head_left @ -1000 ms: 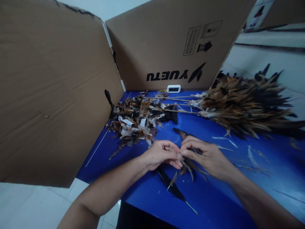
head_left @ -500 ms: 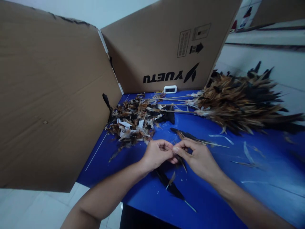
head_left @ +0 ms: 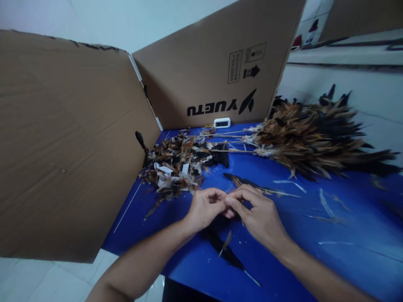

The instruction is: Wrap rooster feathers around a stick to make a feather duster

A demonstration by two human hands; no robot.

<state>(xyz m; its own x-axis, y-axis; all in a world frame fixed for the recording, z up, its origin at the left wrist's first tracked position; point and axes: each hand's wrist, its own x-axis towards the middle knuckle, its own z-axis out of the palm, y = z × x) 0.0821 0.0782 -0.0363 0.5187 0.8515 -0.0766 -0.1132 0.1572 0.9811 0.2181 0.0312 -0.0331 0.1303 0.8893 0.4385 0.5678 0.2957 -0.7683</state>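
My left hand point(head_left: 209, 207) and my right hand point(head_left: 252, 207) meet fingertip to fingertip above the blue table point(head_left: 189, 260). Both are closed in a pinch, and what they hold is too small or hidden to make out. Just below them lies a black feather point(head_left: 231, 256) with a pale quill and a small brown feather point(head_left: 226, 243) across it. Another dark feather point(head_left: 248, 181) lies behind my right hand, partly covered by it.
A pile of loose feathers point(head_left: 176, 163) with white scraps is at the back left. Feather bundles on sticks point(head_left: 308, 138) lie at the right. Cardboard panels point(head_left: 204, 67) stand behind and left. A small white device point(head_left: 222, 123) sits by the back panel. Clear strips lie at right.
The view has shifted slightly. The dark feather that stuck out below my pinched fingers is now mostly out of sight, and my right hand has turned slightly. Both hands remain together.
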